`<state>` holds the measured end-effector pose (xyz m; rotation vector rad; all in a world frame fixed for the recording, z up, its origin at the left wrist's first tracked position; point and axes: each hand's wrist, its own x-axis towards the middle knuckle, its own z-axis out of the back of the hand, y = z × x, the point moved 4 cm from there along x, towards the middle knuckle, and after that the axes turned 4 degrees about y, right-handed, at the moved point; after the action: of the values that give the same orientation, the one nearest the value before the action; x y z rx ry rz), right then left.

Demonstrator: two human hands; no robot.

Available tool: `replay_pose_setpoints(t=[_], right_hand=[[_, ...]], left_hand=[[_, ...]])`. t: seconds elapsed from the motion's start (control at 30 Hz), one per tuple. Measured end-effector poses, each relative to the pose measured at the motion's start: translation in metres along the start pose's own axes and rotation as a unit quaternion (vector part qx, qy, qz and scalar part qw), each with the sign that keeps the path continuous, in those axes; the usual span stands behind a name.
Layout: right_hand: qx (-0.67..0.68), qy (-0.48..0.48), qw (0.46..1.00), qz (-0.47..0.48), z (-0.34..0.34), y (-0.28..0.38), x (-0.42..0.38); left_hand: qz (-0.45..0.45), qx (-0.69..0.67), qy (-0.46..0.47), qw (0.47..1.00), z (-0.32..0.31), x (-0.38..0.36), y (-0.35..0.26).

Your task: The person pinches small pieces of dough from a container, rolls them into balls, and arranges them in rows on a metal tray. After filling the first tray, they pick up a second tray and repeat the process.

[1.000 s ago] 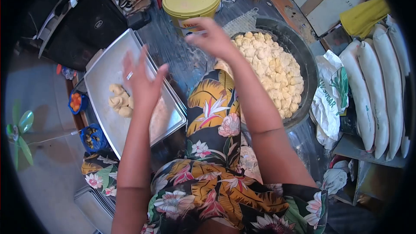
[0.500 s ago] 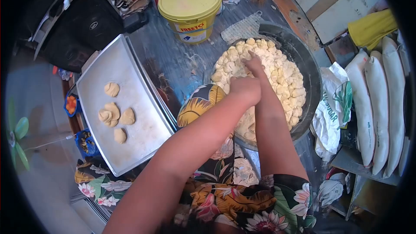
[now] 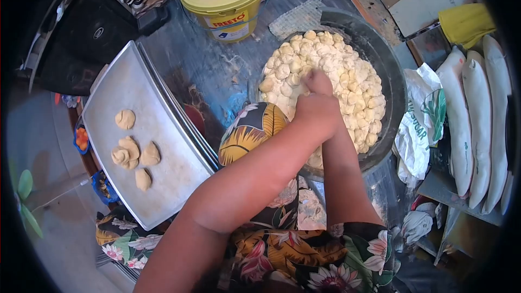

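Filling the nearest part of the view, floral clothing (image 3: 304, 252) covers the person's lap, with a raised knee (image 3: 252, 135) between tray and basin. Both bare arms reach past the near rim of the dark basin (image 3: 393, 70). The left hand (image 3: 315, 113) lies across the right wrist, above the heaped dough balls (image 3: 361, 95); its fingers are hidden, so I cannot tell whether they are apart or together. The right hand (image 3: 319, 82), just beyond, is at the heap with its fingertips out of sight (I cannot tell if they hold anything). The heap spreads nearly to the basin's left rim, leaving dark wall showing along the right. On the metal tray (image 3: 171, 171), dough pieces (image 3: 125, 154) sit nearer the left edge than the right-hand corner. Past the basin's far-left rim lies a woven mat (image 3: 296, 20); beside it stands a lidded yellow bucket (image 3: 223, 0).
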<state>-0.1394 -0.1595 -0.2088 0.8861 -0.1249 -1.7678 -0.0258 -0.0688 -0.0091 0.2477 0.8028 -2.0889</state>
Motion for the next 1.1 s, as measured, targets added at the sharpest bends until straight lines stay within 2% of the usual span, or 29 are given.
replay_pose_setpoints(t=[0.03,0.07,0.1,0.13,0.17,0.2,0.27,0.37,0.5,0.57,0.67,0.73,0.77,0.87,0.9,1.0,1.07,1.1], right_hand=[[-0.036,-0.16,0.983,0.087,0.005,0.011,0.006],[-0.035,-0.16,0.983,0.086,0.003,0.025,-0.01],[-0.154,-0.22,0.943,0.195,0.007,0.055,-0.045],[-0.268,-0.274,0.875,0.297,0.003,0.081,-0.068],[-0.266,-0.276,0.875,0.296,-0.004,0.096,-0.064],[-0.293,-0.263,0.882,0.258,-0.01,0.107,-0.053],[-0.322,-0.248,0.889,0.213,-0.008,0.107,-0.042],[-0.273,-0.202,0.924,0.173,-0.004,0.094,-0.032],[-0.2,-0.141,0.96,0.137,-0.004,0.093,-0.014],[-0.164,-0.108,0.974,0.11,-0.005,0.082,-0.011],[-0.107,-0.066,0.989,0.079,-0.002,0.076,-0.006],[-0.066,-0.04,0.995,0.062,0.0,0.076,-0.004],[-0.064,-0.042,0.995,0.064,-0.002,0.079,-0.006],[-0.231,0.042,0.97,0.056,-0.025,0.076,-0.025],[-0.23,0.04,0.971,0.053,-0.022,0.073,-0.027],[-0.238,0.265,0.932,0.073,-0.025,0.055,-0.033],[-0.235,0.419,0.873,0.084,-0.028,0.031,-0.044],[-0.13,0.314,0.914,0.221,-0.063,-0.016,0.022]], left_hand=[[0.02,-0.003,-0.025,0.999,0.007,0.0,0.0],[0.04,-0.004,-0.052,0.998,0.013,0.001,0.001],[0.04,-0.002,-0.05,0.998,0.013,0.004,0.004],[0.024,-0.08,-0.156,0.984,0.021,0.003,0.01],[0.007,-0.157,-0.26,0.953,0.031,0.001,0.017],[0.005,-0.156,-0.258,0.953,0.034,0.003,0.023],[0.014,-0.278,-0.314,0.908,0.041,0.006,0.036],[-0.03,-0.317,-0.347,0.882,0.044,0.006,0.039],[-0.057,-0.405,-0.312,0.858,0.048,0.006,0.04],[-0.048,-0.54,-0.275,0.794,0.049,0.008,0.041],[-0.052,-0.539,-0.307,0.782,0.053,0.008,0.045],[-0.046,-0.553,-0.297,0.777,0.055,0.006,0.043],[-0.043,-0.546,-0.306,0.779,0.056,0.008,0.045],[-0.037,-0.531,-0.317,0.785,0.054,0.007,0.05],[-0.037,-0.523,-0.32,0.789,0.054,0.007,0.05],[-0.036,-0.538,-0.304,0.786,0.056,0.004,0.051],[-0.041,-0.562,-0.294,0.772,0.059,-0.001,0.046],[-0.048,-0.584,-0.281,0.76,0.058,-0.003,0.043]])
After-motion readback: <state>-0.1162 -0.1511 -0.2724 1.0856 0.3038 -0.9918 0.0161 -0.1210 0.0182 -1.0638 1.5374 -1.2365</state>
